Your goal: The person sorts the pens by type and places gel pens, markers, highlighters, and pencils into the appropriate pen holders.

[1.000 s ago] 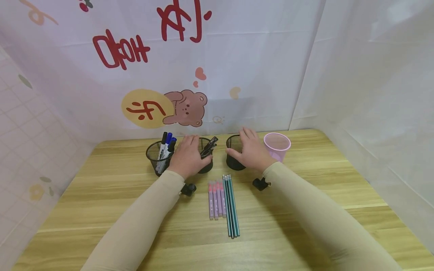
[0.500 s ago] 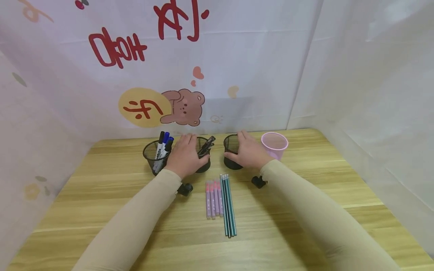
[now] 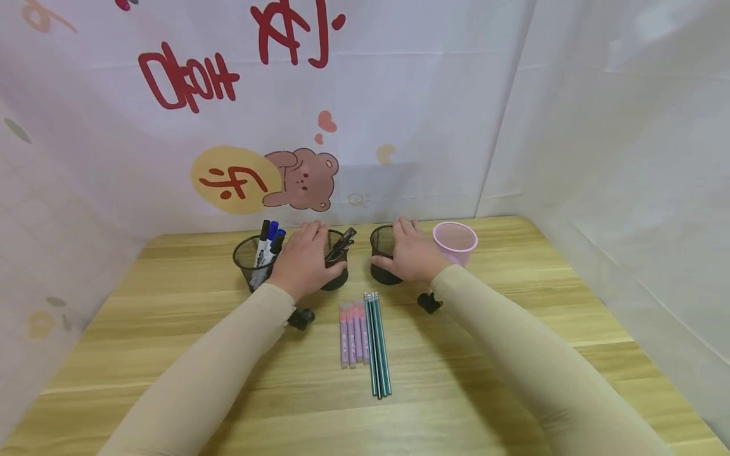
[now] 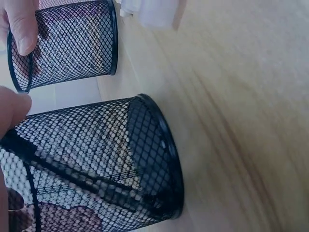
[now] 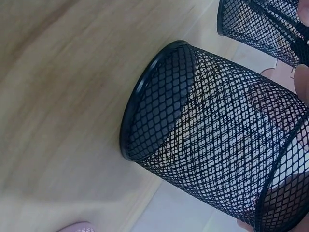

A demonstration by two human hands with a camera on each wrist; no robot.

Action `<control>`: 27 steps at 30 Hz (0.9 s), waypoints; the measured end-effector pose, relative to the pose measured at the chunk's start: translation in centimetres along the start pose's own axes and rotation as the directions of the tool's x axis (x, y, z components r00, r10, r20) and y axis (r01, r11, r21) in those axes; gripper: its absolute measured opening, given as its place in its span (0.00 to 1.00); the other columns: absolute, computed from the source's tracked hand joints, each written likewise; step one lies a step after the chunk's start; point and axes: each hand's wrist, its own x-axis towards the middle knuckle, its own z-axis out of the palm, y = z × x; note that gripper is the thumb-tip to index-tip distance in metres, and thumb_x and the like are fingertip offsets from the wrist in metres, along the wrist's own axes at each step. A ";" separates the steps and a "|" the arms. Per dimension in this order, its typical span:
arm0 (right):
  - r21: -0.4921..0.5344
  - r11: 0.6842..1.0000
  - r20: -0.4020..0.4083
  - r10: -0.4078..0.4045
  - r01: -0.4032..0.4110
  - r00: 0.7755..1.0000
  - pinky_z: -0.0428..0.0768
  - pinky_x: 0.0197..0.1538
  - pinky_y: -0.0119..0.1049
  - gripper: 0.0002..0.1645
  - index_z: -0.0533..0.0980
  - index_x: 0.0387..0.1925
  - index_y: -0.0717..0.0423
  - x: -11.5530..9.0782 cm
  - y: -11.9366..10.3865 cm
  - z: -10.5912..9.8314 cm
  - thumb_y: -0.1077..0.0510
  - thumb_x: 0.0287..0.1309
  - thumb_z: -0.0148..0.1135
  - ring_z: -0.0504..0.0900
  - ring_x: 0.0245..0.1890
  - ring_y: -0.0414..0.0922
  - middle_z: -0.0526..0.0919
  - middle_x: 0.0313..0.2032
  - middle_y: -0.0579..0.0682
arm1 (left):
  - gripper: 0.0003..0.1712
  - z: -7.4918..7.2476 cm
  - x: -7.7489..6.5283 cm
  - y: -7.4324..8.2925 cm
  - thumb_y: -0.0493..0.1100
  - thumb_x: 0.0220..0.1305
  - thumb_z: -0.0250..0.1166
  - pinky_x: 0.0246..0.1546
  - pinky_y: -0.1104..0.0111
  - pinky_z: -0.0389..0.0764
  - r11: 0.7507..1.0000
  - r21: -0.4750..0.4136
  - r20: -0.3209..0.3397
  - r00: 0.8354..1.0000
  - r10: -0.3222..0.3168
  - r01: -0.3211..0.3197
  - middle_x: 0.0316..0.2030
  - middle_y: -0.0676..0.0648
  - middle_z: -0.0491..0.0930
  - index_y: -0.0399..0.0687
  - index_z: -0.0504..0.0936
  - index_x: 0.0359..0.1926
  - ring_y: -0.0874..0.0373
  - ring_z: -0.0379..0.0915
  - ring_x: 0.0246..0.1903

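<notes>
Beyond the teal pencils (image 3: pixel 377 345), to their left, the left hand (image 3: pixel 304 261) has thumb and fingers closed about the black mesh cup (image 4: pixel 101 130) with dark pens (image 3: pixel 341 244), while straight past their far ends the right hand (image 3: pixel 418 253) grips the second mesh cup (image 5: pixel 217 130). Compared with a second ago, both grips look the same and both cups stand where they stood relative to the pencils; the whole scene has just slid slightly leftward in the head view. Lilac pens (image 3: pixel 353 339) lie immediately left of the pencils, as before, with the pink cup (image 3: pixel 456 256) beyond to the right.
</notes>
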 end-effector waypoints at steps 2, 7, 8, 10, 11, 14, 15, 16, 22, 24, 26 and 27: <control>-0.008 1.000 0.003 0.001 -0.001 1.000 0.52 0.84 0.56 0.68 0.46 0.82 0.70 0.1 0.0 0.0 0.21 0.67 0.52 0.47 0.83 0.68 0.49 0.82 0.68 | 0.58 -0.3 -0.3 0.1 0.71 0.67 0.64 0.82 0.46 0.54 1.000 -0.018 -0.013 1.000 0.014 -0.014 0.82 0.36 0.54 0.37 0.57 0.81 0.39 0.47 0.83; -0.001 1.000 0.009 0.008 -0.008 1.000 0.53 0.83 0.58 0.67 0.45 0.82 0.69 0.2 0.2 0.1 0.23 0.68 0.54 0.46 0.82 0.69 0.47 0.83 0.68 | 0.56 -1.2 -1.6 0.6 0.71 0.66 0.64 0.80 0.46 0.61 0.989 -0.073 -0.138 0.984 0.116 -0.127 0.80 0.39 0.60 0.39 0.61 0.80 0.42 0.54 0.81; -0.003 1.000 0.009 0.010 -0.010 1.000 0.53 0.83 0.58 0.67 0.45 0.82 0.69 0.2 0.2 0.1 0.23 0.68 0.54 0.47 0.82 0.70 0.47 0.83 0.68 | 0.53 -1.3 -2.0 0.8 0.69 0.66 0.65 0.78 0.47 0.63 0.982 -0.079 -0.183 0.971 0.154 -0.171 0.79 0.40 0.63 0.40 0.64 0.79 0.42 0.58 0.79; -0.003 1.000 0.010 0.014 -0.014 1.000 0.54 0.83 0.58 0.67 0.45 0.82 0.69 0.2 0.1 0.1 0.24 0.68 0.55 0.47 0.82 0.70 0.46 0.83 0.68 | 0.46 -1.6 -2.8 1.2 0.64 0.67 0.66 0.75 0.48 0.69 0.962 -0.075 -0.277 0.933 0.231 -0.261 0.75 0.41 0.69 0.41 0.69 0.76 0.44 0.65 0.75; -0.005 1.000 0.009 0.016 -0.016 1.000 0.54 0.82 0.59 0.67 0.45 0.82 0.69 0.2 0.1 0.1 0.24 0.68 0.55 0.48 0.82 0.70 0.46 0.83 0.68 | 0.42 -1.7 -3.3 1.4 0.61 0.67 0.67 0.73 0.49 0.72 0.950 -0.065 -0.322 0.907 0.270 -0.306 0.72 0.42 0.72 0.41 0.72 0.74 0.45 0.69 0.72; -0.016 1.000 0.016 0.022 -0.022 1.000 0.54 0.82 0.59 0.67 0.44 0.82 0.68 0.1 -0.2 -0.1 0.24 0.68 0.55 0.49 0.82 0.70 0.46 0.83 0.67 | 0.33 -2.1 -4.6 2.0 0.54 0.67 0.67 0.65 0.52 0.81 0.917 -0.015 -0.398 0.843 0.361 -0.400 0.62 0.43 0.81 0.41 0.79 0.67 0.47 0.80 0.61; -0.015 1.000 0.016 0.023 -0.022 1.000 0.54 0.82 0.58 0.67 0.44 0.82 0.68 0.1 -0.2 -0.2 0.24 0.68 0.55 0.49 0.82 0.70 0.46 0.83 0.67 | 0.30 -2.2 -5.0 2.2 0.53 0.67 0.67 0.62 0.53 0.83 0.908 0.001 -0.402 0.832 0.383 -0.418 0.59 0.43 0.83 0.41 0.80 0.65 0.48 0.82 0.57; -0.017 1.000 0.016 0.024 -0.023 1.000 0.55 0.82 0.58 0.66 0.44 0.82 0.68 0.1 -0.3 -0.2 0.24 0.68 0.55 0.49 0.82 0.70 0.46 0.83 0.67 | 0.28 -2.2 -5.4 2.4 0.51 0.67 0.68 0.58 0.55 0.85 0.902 0.016 -0.396 0.826 0.402 -0.431 0.55 0.44 0.85 0.41 0.82 0.63 0.49 0.84 0.53; -0.014 1.000 0.023 0.024 -0.024 0.999 0.54 0.82 0.58 0.66 0.44 0.83 0.67 0.0 -0.4 -0.2 0.24 0.68 0.55 0.47 0.82 0.70 0.45 0.84 0.66 | 0.24 -1.5 -7.1 3.3 0.54 0.71 0.66 0.46 0.59 0.89 0.940 0.003 -0.145 0.930 0.337 -0.341 0.50 0.48 0.87 0.45 0.84 0.61 0.54 0.86 0.45; -0.013 1.000 0.026 0.025 -0.025 0.999 0.54 0.82 0.58 0.66 0.43 0.83 0.67 0.0 -0.5 -0.3 0.24 0.68 0.55 0.47 0.82 0.70 0.44 0.84 0.66 | 0.27 -1.2 -7.4 3.5 0.56 0.73 0.65 0.51 0.56 0.88 0.966 -0.019 -0.020 0.967 0.256 -0.256 0.53 0.46 0.87 0.45 0.82 0.63 0.52 0.86 0.50; -0.018 0.999 0.028 0.028 -0.027 0.999 0.55 0.82 0.58 0.66 0.43 0.83 0.67 0.0 -0.5 -0.4 0.24 0.69 0.55 0.48 0.82 0.70 0.44 0.84 0.66 | 0.29 -0.8 -7.4 3.5 0.59 0.75 0.63 0.58 0.52 0.85 0.985 -0.036 0.100 0.980 0.170 -0.167 0.58 0.44 0.85 0.45 0.80 0.66 0.49 0.84 0.57; -0.022 0.999 0.032 0.029 -0.029 0.999 0.55 0.82 0.58 0.66 0.43 0.83 0.67 0.0 -0.5 -0.4 0.24 0.69 0.54 0.48 0.82 0.69 0.44 0.84 0.66 | 0.30 -0.5 -7.4 3.4 0.60 0.75 0.62 0.61 0.51 0.83 0.991 -0.038 0.148 0.980 0.135 -0.131 0.60 0.43 0.84 0.44 0.79 0.67 0.48 0.83 0.59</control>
